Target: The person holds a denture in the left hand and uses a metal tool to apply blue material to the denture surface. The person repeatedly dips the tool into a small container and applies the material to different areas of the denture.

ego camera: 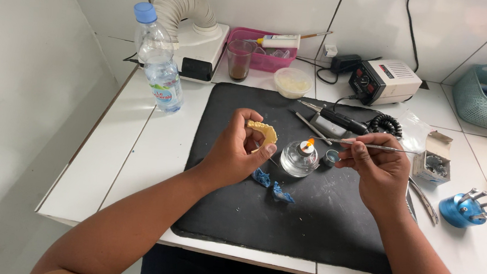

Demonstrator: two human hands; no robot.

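The left hand (235, 151) is curling its fingers and thumb around a yellowish dental cast (264, 132), holding it raised above the black mat (231, 212) with the tooth row facing up. The right hand (377, 166) is pinching a thin metal instrument (366, 145) between thumb and fingertips, with the other fingers folded in, and the instrument's left tip is sitting in the small orange flame (310, 141) of a glass spirit lamp (299, 158). The lamp is standing on the mat between the two hands, just right of the cast. A small round metal dish (331, 157) is lying just beside the lamp on its right, near the right hand's knuckles. Two scraps of blue material (270, 184) are lying on the mat near the lamp, just below the left hand's thumb. Farther back on the mat a dark handpiece (339, 119) with a coiled cord is resting, and beyond it a white control box (384, 80) is sitting on the white tiled counter (136, 157). At the far left a clear water bottle (158, 59) with a blue cap is standing upright. At the right a blue tool stand (465, 208) is sitting near the counter's edge.
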